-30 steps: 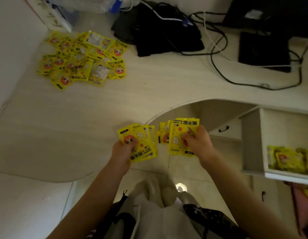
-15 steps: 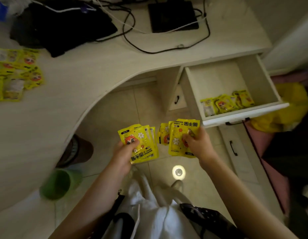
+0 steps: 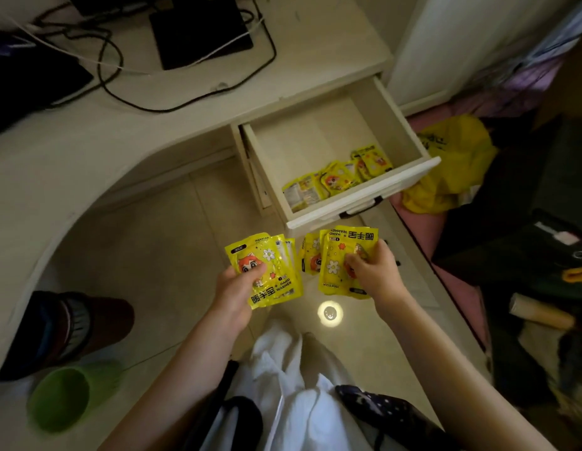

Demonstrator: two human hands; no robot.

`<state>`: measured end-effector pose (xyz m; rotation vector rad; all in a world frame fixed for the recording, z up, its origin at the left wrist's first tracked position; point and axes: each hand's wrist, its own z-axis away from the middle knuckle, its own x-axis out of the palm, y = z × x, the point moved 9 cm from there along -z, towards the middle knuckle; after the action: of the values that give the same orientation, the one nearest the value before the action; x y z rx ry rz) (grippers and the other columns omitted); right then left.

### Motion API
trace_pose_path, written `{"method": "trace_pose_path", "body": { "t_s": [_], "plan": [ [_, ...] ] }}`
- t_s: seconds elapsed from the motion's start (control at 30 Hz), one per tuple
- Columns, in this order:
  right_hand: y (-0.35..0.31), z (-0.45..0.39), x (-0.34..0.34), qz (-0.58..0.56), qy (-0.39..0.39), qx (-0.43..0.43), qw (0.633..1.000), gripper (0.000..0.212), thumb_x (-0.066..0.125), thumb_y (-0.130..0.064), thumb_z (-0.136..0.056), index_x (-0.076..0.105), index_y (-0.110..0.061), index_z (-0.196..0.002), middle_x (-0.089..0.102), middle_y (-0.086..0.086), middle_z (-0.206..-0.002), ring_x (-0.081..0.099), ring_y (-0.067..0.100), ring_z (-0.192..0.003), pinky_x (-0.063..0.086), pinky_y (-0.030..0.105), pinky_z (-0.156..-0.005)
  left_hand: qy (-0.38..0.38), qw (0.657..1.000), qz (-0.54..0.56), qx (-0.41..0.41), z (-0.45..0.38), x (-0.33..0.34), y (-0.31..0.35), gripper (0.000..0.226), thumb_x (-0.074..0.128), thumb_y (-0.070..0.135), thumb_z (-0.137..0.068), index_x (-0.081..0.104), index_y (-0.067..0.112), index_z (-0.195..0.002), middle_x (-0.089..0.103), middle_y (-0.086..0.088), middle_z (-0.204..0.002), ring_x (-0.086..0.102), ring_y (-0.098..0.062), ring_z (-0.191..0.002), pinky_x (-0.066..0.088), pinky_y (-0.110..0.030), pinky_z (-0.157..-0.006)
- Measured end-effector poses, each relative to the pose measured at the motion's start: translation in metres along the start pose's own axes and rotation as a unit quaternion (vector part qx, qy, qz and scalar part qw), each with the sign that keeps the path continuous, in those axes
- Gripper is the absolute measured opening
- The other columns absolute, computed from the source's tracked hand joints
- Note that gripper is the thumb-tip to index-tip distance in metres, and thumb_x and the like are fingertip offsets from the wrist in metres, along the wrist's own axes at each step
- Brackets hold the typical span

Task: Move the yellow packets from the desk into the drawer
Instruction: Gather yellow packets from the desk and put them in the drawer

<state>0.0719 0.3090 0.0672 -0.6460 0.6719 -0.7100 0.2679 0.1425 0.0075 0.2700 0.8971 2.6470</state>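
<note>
Item: yellow packets, two loose fans in transit. Left hand (image 3: pixel 235 289) grips one fan of packets (image 3: pixel 266 271), thumb across the printed face, the sheets splayed behind it; right hand (image 3: pixel 371 271) pinches a second fan (image 3: pixel 338 252), fingers curled over the front, more packets slipping out to its left side. Both fans hang over the tiled floor (image 3: pixel 159 242), in front of and below the open drawer (image 3: pixel 364 203), not yet above it. Drawer contents: a row of packets already stowed (image 3: pixel 338 177) along the front wall, the rear of the drawer bare. Desk (image 3: pixel 87 151): no packets on the stretch in view; whether any remain farther left cannot be told. Hazards, as judged: each fan is held at one end only, so slick sheets at the back could slide free and drop to the floor when the hands lift; the fans may catch the drawer's front lip if brought in low; packets released at the front could pile on the existing row and later foul the closing. A green cup (image 3: pixel 58 398) and a shoe (image 3: pixel 65 330) sit under the desk, where strays might land.
</note>
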Motion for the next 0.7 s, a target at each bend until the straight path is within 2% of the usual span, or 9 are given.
{"method": "trace_pose_path", "body": {
  "t_s": [0.2,0.33,0.4,0.53,0.6,0.67,0.7],
  "plan": [
    [-0.032,-0.049,-0.026,-0.021,0.035,-0.008,0.999,0.031,0.058,-0.01,-0.091,0.049,-0.011,-0.12,0.061,0.005,-0.109,0.058,0.012,-0.081,0.043,0.021,-0.056,-0.027,1.0,-0.012,0.008,-0.036,0.056,0.039,0.017,0.067,0.0,-0.082,0.062,0.015,-0.085,0.069,-0.01,-0.088,0.066,-0.027,-0.08,0.055,-0.042,-0.071],
    [-0.063,-0.086,-0.032,-0.032,0.045,-0.015,0.998,0.034,0.059,-0.009,-0.09,0.049,-0.013,-0.122,0.059,0.002,-0.107,0.055,0.004,-0.076,0.043,0.019,-0.057,-0.036,0.999,-0.022,0.008,-0.067,0.087,0.075,0.016,0.066,0.0,-0.083,0.062,0.016,-0.086,0.069,-0.009,-0.09,0.066,-0.028,-0.082,0.053,-0.046,-0.077],
    [-0.079,-0.104,-0.034,-0.032,0.044,-0.016,0.998,0.034,0.058,-0.009,-0.091,0.048,-0.013,-0.123,0.057,0.001,-0.107,0.055,0.006,-0.078,0.044,0.02,-0.058,-0.035,0.999,-0.028,0.009,-0.08,0.1,0.091,0.016,0.066,0.0,-0.084,0.061,0.015,-0.084,0.068,-0.009,-0.088,0.065,-0.027,-0.08,0.053,-0.045,-0.077],
    [-0.104,-0.142,-0.039,-0.026,0.039,0.0,0.999,0.026,0.058,-0.012,-0.092,0.047,-0.017,-0.115,0.06,0.005,-0.111,0.059,0.019,-0.093,0.052,0.035,-0.078,-0.028,0.999,-0.045,0.002,-0.105,0.122,0.115,0.014,0.067,0.002,-0.083,0.061,0.014,-0.087,0.068,-0.014,-0.094,0.066,-0.029,-0.082,0.054,-0.043,-0.075],
    [-0.116,-0.16,-0.043,-0.022,0.035,0.001,0.999,0.026,0.057,-0.014,-0.092,0.046,-0.018,-0.115,0.06,0.004,-0.109,0.06,0.019,-0.092,0.054,0.032,-0.072,-0.021,0.999,-0.047,-0.001,-0.117,0.133,0.123,0.015,0.068,0.003,-0.083,0.06,0.015,-0.086,0.068,-0.013,-0.095,0.066,-0.029,-0.082,0.055,-0.04,-0.071],
    [-0.128,-0.177,-0.047,-0.007,0.031,-0.005,0.999,0.03,0.057,-0.014,-0.093,0.046,-0.016,-0.121,0.057,0.0,-0.107,0.058,0.016,-0.091,0.048,0.024,-0.063,-0.014,0.999,-0.044,-0.008,-0.128,0.145,0.127,0.016,0.068,0.004,-0.083,0.058,0.017,-0.087,0.068,-0.014,-0.098,0.066,-0.031,-0.089,0.054,-0.042,-0.073],
    [-0.133,-0.183,-0.05,0.001,0.03,-0.007,1.0,0.031,0.057,-0.014,-0.093,0.046,-0.014,-0.122,0.057,0.0,-0.107,0.057,0.017,-0.092,0.047,0.024,-0.063,-0.013,0.999,-0.041,-0.013,-0.131,0.15,0.126,0.017,0.069,0.005,-0.083,0.058,0.017,-0.087,0.068,-0.015,-0.099,0.065,-0.033,-0.092,0.054,-0.043,-0.075]
  ]
}}
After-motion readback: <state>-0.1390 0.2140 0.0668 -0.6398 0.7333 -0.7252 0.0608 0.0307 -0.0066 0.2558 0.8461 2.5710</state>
